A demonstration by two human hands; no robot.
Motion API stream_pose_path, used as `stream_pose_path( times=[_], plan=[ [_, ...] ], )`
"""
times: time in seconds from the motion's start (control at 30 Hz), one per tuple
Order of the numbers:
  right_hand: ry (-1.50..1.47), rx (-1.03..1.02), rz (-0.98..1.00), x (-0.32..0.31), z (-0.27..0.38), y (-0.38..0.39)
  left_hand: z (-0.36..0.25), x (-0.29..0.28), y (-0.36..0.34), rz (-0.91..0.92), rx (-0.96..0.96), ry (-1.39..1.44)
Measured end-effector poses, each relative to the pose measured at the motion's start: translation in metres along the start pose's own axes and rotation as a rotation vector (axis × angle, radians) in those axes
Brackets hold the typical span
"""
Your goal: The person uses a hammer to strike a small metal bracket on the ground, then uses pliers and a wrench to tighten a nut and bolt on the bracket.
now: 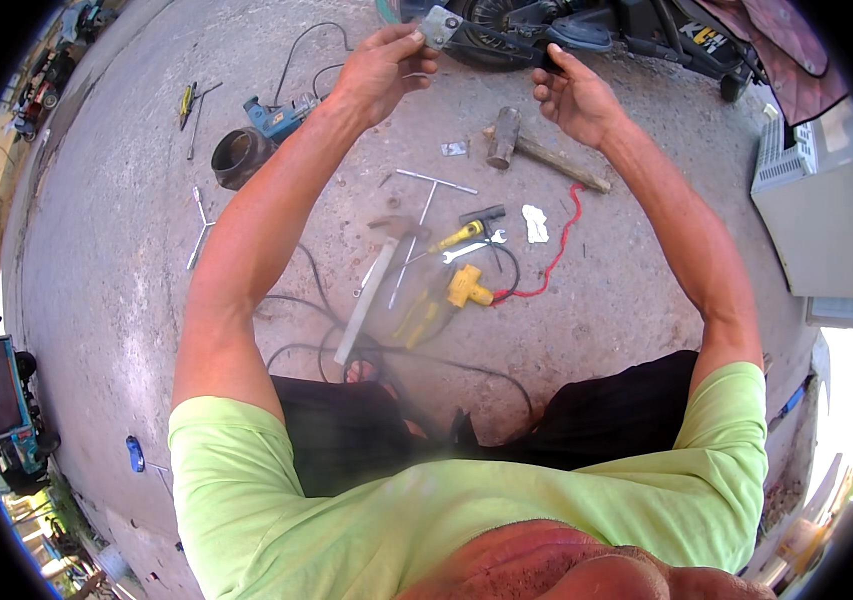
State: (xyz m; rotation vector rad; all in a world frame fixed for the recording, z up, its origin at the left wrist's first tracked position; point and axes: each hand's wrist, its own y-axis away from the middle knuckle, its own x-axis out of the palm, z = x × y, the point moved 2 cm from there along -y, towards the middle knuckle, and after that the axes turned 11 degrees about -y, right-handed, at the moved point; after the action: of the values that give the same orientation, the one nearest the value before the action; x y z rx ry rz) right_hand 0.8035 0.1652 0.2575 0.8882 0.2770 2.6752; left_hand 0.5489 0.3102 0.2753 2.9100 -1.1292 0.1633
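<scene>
At the top, my left hand (386,70) grips a small silvery metal plate with holes (439,28), attached to a black bar (491,45) in front of a black wheeled machine (631,30). My right hand (576,100) has its thumb on the dark end of that bar, fingers curled. On the concrete below lie a sledgehammer (503,138), a metal T-handle tool (436,181), a wrench (471,247), a yellow-handled screwdriver (456,236), a hammer (396,227), a pale bar (366,300) and a yellow connector (471,285) with a red cord (571,210).
A blue power tool (271,118) and dark cylinder (236,158) sit at the upper left beside small tools (191,110). Black cables (316,345) cross the concrete (106,260). A white boxy appliance (811,210) stands at the right; small vehicles (1,390) stand along the left edge.
</scene>
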Motion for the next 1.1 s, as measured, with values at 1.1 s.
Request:
stream_pose_path(
  times=[1.1],
  plan=[
    [0.651,-0.23,0.035,-0.018,0.004,-0.006,0.015,0.0,-0.011,-0.029,-0.044,-0.001]
  ],
)
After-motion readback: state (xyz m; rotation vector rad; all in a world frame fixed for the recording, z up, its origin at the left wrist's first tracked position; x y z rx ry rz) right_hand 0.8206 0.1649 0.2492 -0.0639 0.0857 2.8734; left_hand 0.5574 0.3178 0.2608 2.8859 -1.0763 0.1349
